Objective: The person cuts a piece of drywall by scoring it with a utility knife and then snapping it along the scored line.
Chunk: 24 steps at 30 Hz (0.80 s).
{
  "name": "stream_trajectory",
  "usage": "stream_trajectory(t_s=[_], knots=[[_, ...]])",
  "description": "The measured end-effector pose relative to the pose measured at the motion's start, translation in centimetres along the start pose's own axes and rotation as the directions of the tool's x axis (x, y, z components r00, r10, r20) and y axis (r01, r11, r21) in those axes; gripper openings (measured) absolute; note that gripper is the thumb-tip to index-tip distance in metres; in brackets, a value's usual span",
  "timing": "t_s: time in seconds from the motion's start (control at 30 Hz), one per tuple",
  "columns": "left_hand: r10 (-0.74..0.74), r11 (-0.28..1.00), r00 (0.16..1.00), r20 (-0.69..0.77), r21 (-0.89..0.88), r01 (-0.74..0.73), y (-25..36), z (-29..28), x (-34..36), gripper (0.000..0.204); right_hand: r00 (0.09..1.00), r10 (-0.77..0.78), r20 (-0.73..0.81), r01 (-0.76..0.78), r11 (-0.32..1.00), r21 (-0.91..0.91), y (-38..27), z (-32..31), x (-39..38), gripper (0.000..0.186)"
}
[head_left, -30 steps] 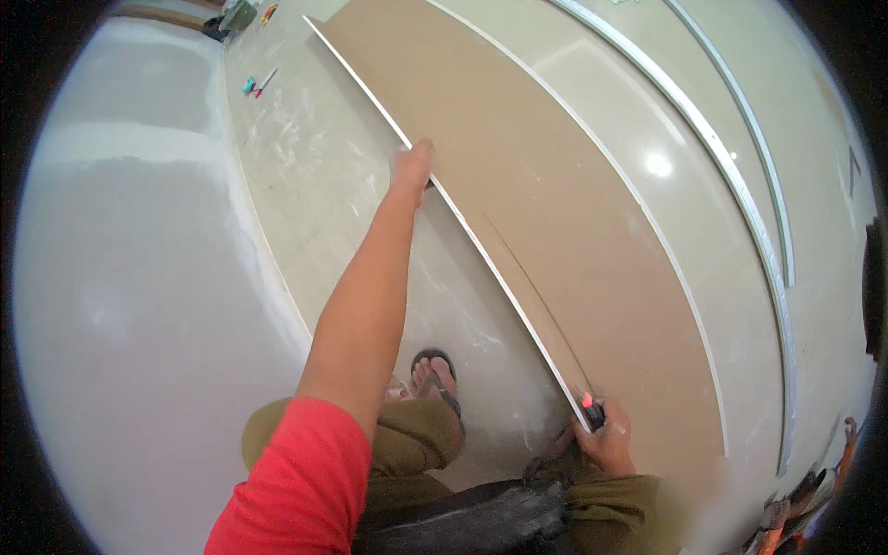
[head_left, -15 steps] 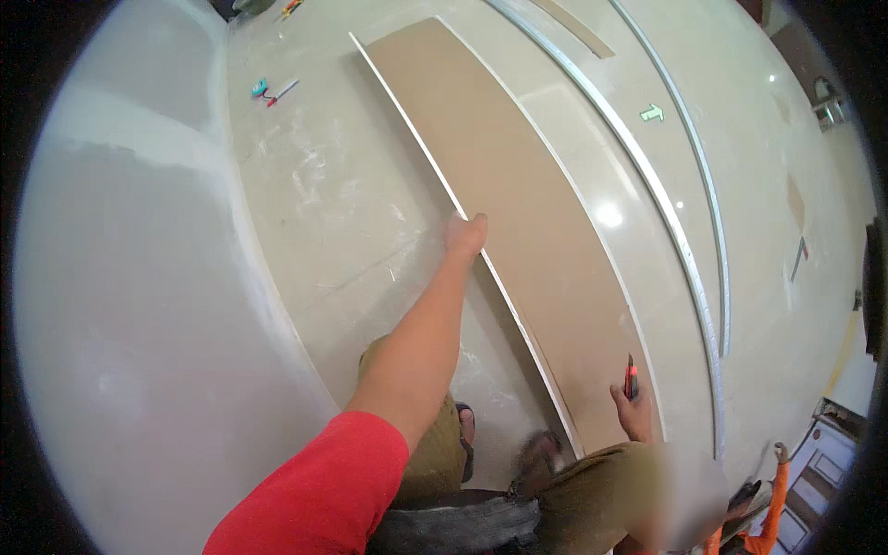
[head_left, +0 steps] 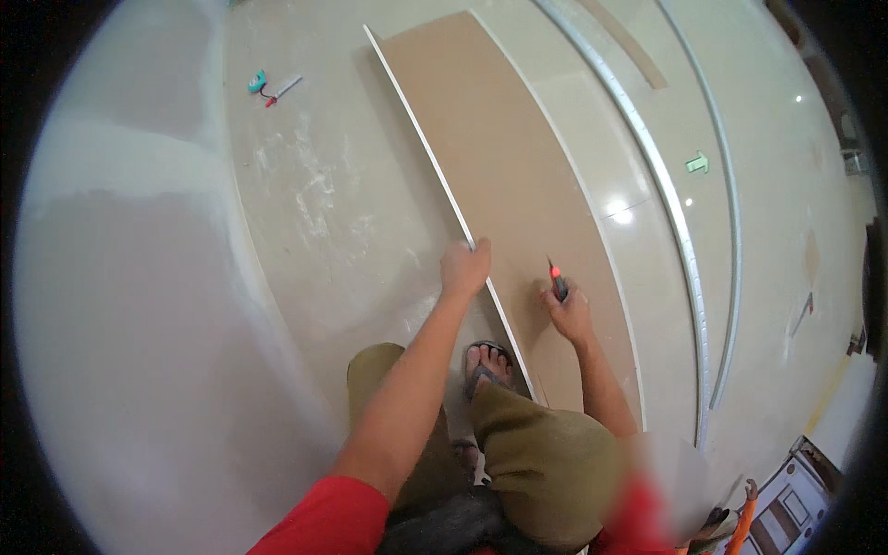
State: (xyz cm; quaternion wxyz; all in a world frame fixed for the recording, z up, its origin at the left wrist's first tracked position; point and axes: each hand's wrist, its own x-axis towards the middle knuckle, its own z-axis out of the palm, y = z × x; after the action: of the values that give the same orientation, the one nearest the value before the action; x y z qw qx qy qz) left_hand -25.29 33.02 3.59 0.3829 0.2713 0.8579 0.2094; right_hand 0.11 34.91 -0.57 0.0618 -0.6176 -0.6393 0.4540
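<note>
A long plasterboard strip (head_left: pixel 490 129) with a brown paper face and white edges stretches away from me, its left edge raised off the floor. My left hand (head_left: pixel 465 268) is closed around that raised edge, about midway along it. In my right hand (head_left: pixel 572 313) is a utility knife (head_left: pixel 559 283) with a red-and-black handle, its blade pointing away from me. The knife is over the brown face; whether its tip touches the board I cannot tell.
Two long metal channels (head_left: pixel 678 213) lie right of the board, near a narrow brown strip (head_left: pixel 629 46) and a green arrow-shaped piece (head_left: pixel 697 164). A teal tape measure (head_left: pixel 257 81) and a marker (head_left: pixel 289 90) are at far left, beside the wall (head_left: pixel 139 305). Another person's orange sleeve (head_left: pixel 743 527) shows lower right.
My right hand has brought the knife forward and left, from the board's right edge to over its middle. My left hand stays on the raised edge. My right foot has come forward beside the board.
</note>
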Motion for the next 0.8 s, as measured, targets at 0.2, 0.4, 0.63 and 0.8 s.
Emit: stream_trajectory(t_s=[0.2, 0.4, 0.63, 0.8], knots=[[0.002, 0.999, 0.992, -0.129, -0.042, -0.007, 3.6, -3.6, 6.0, 0.046, 0.987, 0.071, -0.142, -0.071, 0.997, 0.005, -1.3, 2.0, 4.3, 0.046], [0.045, 0.995, 0.986, -0.162, -0.085, -0.060, 3.1, -6.3, 10.3, 0.040, 0.969, 0.180, -0.170, -0.177, 0.984, 0.032, -2.6, 2.4, 4.4, 0.045], [0.095, 0.958, 0.969, -0.230, -0.242, -0.152, 4.9, -7.4, 14.6, 0.049, 0.973, 0.188, -0.136, -0.183, 0.982, 0.047, -3.9, 1.2, 5.1, 0.044], [0.070, 0.952, 0.964, -0.255, -0.270, -0.140, 4.6, -7.9, 16.6, 0.059, 0.999, -0.035, 0.018, 0.030, 0.970, 0.241, -7.2, 1.2, 8.8, 0.042]])
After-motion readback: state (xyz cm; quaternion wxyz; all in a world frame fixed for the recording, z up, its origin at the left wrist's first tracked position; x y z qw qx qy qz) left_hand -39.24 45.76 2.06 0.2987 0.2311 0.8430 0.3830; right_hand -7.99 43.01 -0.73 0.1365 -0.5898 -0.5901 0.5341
